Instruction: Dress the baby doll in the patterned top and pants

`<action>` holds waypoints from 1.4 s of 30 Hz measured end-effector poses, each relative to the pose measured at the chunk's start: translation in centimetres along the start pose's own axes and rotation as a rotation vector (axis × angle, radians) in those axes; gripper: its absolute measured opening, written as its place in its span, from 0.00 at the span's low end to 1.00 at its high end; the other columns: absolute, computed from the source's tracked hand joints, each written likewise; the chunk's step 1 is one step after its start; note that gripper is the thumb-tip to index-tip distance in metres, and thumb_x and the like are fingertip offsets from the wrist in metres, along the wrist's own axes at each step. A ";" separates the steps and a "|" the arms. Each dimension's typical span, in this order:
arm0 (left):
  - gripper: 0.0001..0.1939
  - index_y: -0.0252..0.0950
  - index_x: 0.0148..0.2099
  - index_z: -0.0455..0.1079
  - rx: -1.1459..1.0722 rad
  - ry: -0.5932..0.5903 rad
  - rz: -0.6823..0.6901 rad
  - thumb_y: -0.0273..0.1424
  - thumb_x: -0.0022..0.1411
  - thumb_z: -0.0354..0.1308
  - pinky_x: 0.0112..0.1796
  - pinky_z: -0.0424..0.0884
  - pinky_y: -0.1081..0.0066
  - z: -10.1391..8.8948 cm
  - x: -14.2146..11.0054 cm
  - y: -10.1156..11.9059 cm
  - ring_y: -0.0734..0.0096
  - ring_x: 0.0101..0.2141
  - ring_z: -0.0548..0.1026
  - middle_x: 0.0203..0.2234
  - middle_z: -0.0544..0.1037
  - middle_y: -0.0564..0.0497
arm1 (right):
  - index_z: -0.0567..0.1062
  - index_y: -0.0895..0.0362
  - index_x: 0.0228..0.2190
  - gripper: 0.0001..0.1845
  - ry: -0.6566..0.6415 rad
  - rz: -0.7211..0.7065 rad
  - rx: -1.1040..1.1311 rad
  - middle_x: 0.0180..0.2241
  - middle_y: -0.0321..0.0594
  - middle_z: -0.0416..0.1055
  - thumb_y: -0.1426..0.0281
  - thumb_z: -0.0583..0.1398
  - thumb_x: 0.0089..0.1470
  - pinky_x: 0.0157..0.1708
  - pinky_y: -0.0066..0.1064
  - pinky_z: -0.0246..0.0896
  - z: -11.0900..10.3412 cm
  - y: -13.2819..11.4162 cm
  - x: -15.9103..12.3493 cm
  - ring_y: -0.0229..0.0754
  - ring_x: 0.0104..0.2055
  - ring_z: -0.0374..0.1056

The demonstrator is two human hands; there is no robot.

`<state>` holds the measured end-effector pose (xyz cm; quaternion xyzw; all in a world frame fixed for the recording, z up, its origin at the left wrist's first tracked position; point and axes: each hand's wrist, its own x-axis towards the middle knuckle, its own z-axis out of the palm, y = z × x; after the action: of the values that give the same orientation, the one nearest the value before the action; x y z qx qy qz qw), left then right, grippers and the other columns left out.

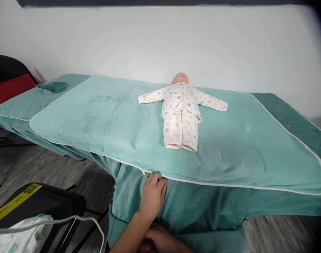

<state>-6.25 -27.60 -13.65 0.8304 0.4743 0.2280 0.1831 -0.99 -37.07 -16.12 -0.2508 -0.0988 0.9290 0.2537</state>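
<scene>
A baby doll (pixel 181 105) lies on its back on the green bed cover (pixel 102 116), arms spread wide. It wears a white printed jacket and matching trousers; the trouser legs point toward me. My left hand (pixel 153 193) is at the cover's white-piped front edge, below the doll's legs. Its fingers are curled in and touch the edge; whatever may be in them is hidden. Lower down, my right hand (pixel 160 237) is close to my body, partly behind my left forearm. Its fingers are mostly out of sight. Both hands are apart from the doll.
At lower left stands a black chair (pixel 63 196) with a yellow label, a folded white printed cloth (pixel 31 235) and a pale cable (pixel 71 218). Another chair (pixel 10 66) with a red patch is at far left. A white wall (pixel 110 42) rises behind the bed.
</scene>
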 end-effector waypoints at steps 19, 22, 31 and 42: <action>0.07 0.41 0.36 0.67 -0.110 0.023 -0.206 0.32 0.69 0.53 0.39 0.74 0.68 -2.9 -12.6 -4.4 0.67 0.37 0.78 0.35 0.79 0.52 | 0.71 0.55 0.29 0.02 0.586 -0.490 -1.013 0.27 0.34 0.67 0.72 0.59 0.54 0.34 0.29 0.57 -1.7 -0.7 -3.5 0.37 0.31 0.64; 0.04 0.42 0.37 0.69 -0.010 0.028 -0.159 0.32 0.67 0.56 0.37 0.74 0.69 -3.0 -14.7 -5.7 0.67 0.35 0.78 0.34 0.79 0.53 | 0.74 0.53 0.35 0.08 0.836 -0.678 -1.413 0.36 0.41 0.71 0.71 0.54 0.63 0.42 0.34 0.60 -3.3 -2.9 -6.1 0.43 0.40 0.68; 0.06 0.42 0.38 0.71 -0.043 0.029 -0.261 0.35 0.69 0.54 0.36 0.75 0.70 -2.7 -15.1 -7.0 0.68 0.34 0.78 0.32 0.79 0.54 | 0.74 0.52 0.40 0.05 0.980 -0.599 -1.803 0.40 0.39 0.73 0.70 0.61 0.62 0.42 0.38 0.64 -6.4 -5.2 -6.7 0.47 0.43 0.71; 0.11 0.41 0.37 0.72 -0.102 -0.003 -0.415 0.40 0.68 0.53 0.37 0.77 0.65 -2.5 -14.1 -7.3 0.65 0.35 0.79 0.32 0.80 0.52 | 0.75 0.52 0.39 0.07 1.009 -0.586 -1.841 0.41 0.39 0.74 0.71 0.56 0.65 0.34 0.31 0.63 -6.7 -5.6 -4.4 0.41 0.39 0.73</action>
<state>-19.07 -36.18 -18.24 0.7050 0.6226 0.2077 0.2687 8.14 -34.22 -18.23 -0.6638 -0.6970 0.1924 0.1915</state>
